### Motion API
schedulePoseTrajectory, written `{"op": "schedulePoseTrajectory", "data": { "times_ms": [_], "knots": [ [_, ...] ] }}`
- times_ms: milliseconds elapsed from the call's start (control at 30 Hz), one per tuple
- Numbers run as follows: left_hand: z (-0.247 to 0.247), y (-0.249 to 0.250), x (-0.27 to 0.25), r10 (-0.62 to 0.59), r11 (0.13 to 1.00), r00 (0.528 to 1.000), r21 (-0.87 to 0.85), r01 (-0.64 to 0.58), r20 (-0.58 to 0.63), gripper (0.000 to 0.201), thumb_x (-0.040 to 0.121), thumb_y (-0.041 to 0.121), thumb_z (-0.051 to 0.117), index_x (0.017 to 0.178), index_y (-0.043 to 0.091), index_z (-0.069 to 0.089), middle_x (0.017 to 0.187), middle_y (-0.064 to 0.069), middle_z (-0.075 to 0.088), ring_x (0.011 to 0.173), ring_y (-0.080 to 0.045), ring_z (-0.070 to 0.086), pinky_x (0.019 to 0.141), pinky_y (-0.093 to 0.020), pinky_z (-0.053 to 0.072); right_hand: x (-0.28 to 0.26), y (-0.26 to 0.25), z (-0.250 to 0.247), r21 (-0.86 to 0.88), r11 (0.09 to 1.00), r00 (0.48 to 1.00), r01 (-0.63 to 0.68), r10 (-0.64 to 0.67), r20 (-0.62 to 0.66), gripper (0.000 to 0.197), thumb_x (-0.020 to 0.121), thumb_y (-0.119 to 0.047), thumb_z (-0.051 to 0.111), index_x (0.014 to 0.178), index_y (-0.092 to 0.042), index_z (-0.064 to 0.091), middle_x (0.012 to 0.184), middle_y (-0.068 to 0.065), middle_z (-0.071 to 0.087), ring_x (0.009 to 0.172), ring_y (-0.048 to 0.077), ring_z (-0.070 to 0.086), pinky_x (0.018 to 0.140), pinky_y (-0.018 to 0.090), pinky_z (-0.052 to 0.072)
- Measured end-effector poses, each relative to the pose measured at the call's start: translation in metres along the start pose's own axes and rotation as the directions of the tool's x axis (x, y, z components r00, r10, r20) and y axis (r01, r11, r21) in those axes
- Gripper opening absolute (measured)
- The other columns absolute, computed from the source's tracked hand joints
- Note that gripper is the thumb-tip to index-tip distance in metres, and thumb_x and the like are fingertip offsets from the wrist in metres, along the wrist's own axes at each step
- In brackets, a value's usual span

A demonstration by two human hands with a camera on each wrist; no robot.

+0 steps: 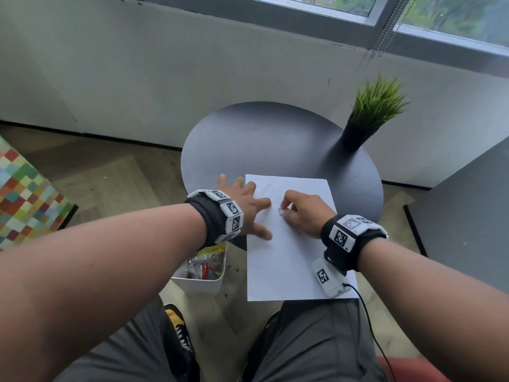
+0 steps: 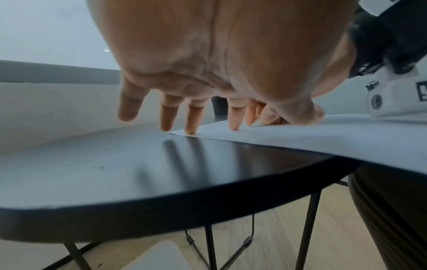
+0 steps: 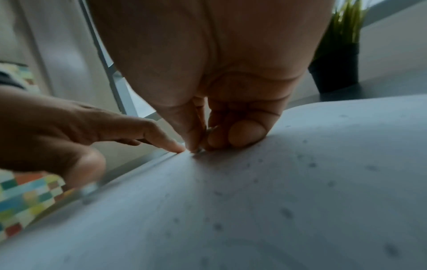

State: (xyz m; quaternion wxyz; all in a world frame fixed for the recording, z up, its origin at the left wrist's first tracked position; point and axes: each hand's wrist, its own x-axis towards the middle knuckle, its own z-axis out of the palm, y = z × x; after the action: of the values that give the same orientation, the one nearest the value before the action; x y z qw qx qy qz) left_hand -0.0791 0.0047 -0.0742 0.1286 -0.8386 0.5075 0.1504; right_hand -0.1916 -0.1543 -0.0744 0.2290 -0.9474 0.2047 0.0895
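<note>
A white sheet of paper [image 1: 289,257] lies on the round black table [image 1: 261,139] and hangs over its near edge. My left hand [image 1: 248,205] rests flat on the sheet's left edge with its fingers [image 2: 191,118] spread and straight; some fingertips touch the paper [image 2: 323,135], others the table top. My right hand [image 1: 297,213] pinches a small white piece [image 1: 282,212], like an eraser, and holds it against the sheet close to the left forefinger [image 3: 166,144]. In the right wrist view the piece [image 3: 198,150] is mostly hidden by the fingers. Faint pencil marks [image 1: 264,188] show near the sheet's top left.
A green plant in a black pot [image 1: 369,117] stands at the table's far right. A white bin [image 1: 201,279] with small items sits on the floor below the left wrist. A chequered, colourful seat [image 1: 24,188] is at the left, a grey cabinet [image 1: 468,216] at the right.
</note>
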Motion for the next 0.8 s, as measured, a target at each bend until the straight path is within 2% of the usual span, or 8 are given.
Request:
{"op": "schedulePoseTrajectory", "data": {
  "times_ms": [67, 167, 300, 467, 533, 633, 700, 800],
  "knots": [
    [0.001, 0.005, 0.001, -0.005, 0.999, 0.999, -0.033, 0.004, -0.033, 0.092, 0.070, 0.093, 0.049, 0.141, 0.037, 0.034, 0.147, -0.013, 0.032, 0.145, -0.036, 0.018, 0.109, -0.068, 0.021, 0.003, 0.000, -0.002, 0.016, 1.000, 1.000, -0.021, 0.021, -0.021, 0.017, 0.092, -0.033, 0.055, 0.102, -0.020, 0.053, 0.093, 0.002, 0.064, 0.085, 0.024, 0.058, 0.074, 0.031, 0.046],
    [0.003, 0.004, 0.000, 0.032, 0.993, 0.999, -0.114, -0.034, -0.013, 0.097, 0.070, 0.086, 0.060, 0.141, 0.025, 0.033, 0.167, -0.006, 0.006, 0.154, -0.029, -0.001, 0.113, -0.070, 0.017, -0.003, -0.008, 0.005, -0.026, 0.998, 0.997, 0.052, -0.054, -0.054, 0.015, 0.092, -0.031, 0.055, 0.097, -0.017, 0.053, 0.091, 0.006, 0.065, 0.084, 0.027, 0.058, 0.074, 0.035, 0.047],
    [0.006, -0.001, -0.002, 0.054, 0.987, 0.998, -0.149, -0.055, -0.010, 0.102, 0.068, 0.084, 0.064, 0.142, 0.024, 0.030, 0.168, -0.001, 0.008, 0.152, -0.024, 0.011, 0.110, -0.071, 0.023, -0.022, -0.022, 0.012, -0.067, 0.946, 0.936, 0.317, -0.300, 0.185, 0.008, 0.090, -0.025, 0.058, 0.087, -0.019, 0.054, 0.078, -0.001, 0.061, 0.074, 0.021, 0.053, 0.063, 0.028, 0.040],
    [-0.001, 0.002, 0.001, 0.033, 0.990, 0.996, -0.141, -0.021, 0.082, 0.114, 0.070, 0.080, 0.068, 0.157, 0.049, 0.001, 0.168, -0.002, 0.000, 0.154, -0.028, 0.001, 0.111, -0.072, 0.021, 0.005, 0.008, -0.008, -0.073, 0.997, 0.999, -0.014, 0.011, -0.045, 0.013, 0.092, -0.032, 0.054, 0.092, -0.019, 0.050, 0.090, 0.005, 0.063, 0.084, 0.027, 0.056, 0.070, 0.033, 0.045],
    [-0.003, 0.001, 0.002, 0.037, 0.987, 0.994, -0.159, -0.020, 0.103, 0.112, 0.070, 0.078, 0.071, 0.157, 0.051, 0.005, 0.168, -0.002, -0.002, 0.154, -0.029, -0.001, 0.111, -0.072, 0.021, -0.003, 0.003, -0.001, -0.114, 0.991, 0.997, 0.069, -0.072, -0.024, 0.013, 0.093, -0.029, 0.052, 0.092, -0.017, 0.049, 0.088, 0.006, 0.062, 0.083, 0.029, 0.054, 0.070, 0.035, 0.045],
    [-0.002, -0.001, 0.001, 0.033, 0.983, 0.993, -0.185, -0.011, 0.116, 0.111, 0.070, 0.074, 0.073, 0.156, 0.051, 0.008, 0.168, -0.001, -0.006, 0.154, -0.029, -0.006, 0.112, -0.070, 0.020, -0.026, -0.014, 0.010, -0.102, 0.939, 0.937, 0.327, -0.309, 0.162, 0.012, 0.093, -0.027, 0.054, 0.088, -0.017, 0.051, 0.078, -0.002, 0.057, 0.075, 0.023, 0.053, 0.068, 0.033, 0.044],
    [-0.003, 0.000, 0.000, 0.032, 0.983, 0.992, -0.186, -0.010, 0.119, 0.111, 0.071, 0.073, 0.074, 0.157, 0.051, 0.008, 0.168, -0.002, -0.007, 0.154, -0.029, -0.006, 0.113, -0.069, 0.020, -0.019, -0.008, 0.001, -0.092, 0.951, 0.945, 0.294, -0.275, 0.175, 0.011, 0.093, -0.028, 0.057, 0.088, -0.019, 0.053, 0.079, -0.005, 0.057, 0.075, 0.020, 0.053, 0.068, 0.030, 0.042],
    [-0.007, 0.002, -0.003, 0.034, 0.981, 0.991, -0.196, -0.008, 0.128, 0.110, 0.073, 0.071, 0.074, 0.158, 0.049, 0.007, 0.169, -0.003, -0.008, 0.154, -0.029, -0.008, 0.115, -0.066, 0.018, -0.002, 0.006, -0.009, -0.057, 0.995, 0.996, 0.086, -0.085, 0.026, 0.012, 0.092, -0.031, 0.057, 0.091, -0.021, 0.051, 0.086, 0.001, 0.061, 0.082, 0.025, 0.056, 0.072, 0.033, 0.046]
  ]
}}
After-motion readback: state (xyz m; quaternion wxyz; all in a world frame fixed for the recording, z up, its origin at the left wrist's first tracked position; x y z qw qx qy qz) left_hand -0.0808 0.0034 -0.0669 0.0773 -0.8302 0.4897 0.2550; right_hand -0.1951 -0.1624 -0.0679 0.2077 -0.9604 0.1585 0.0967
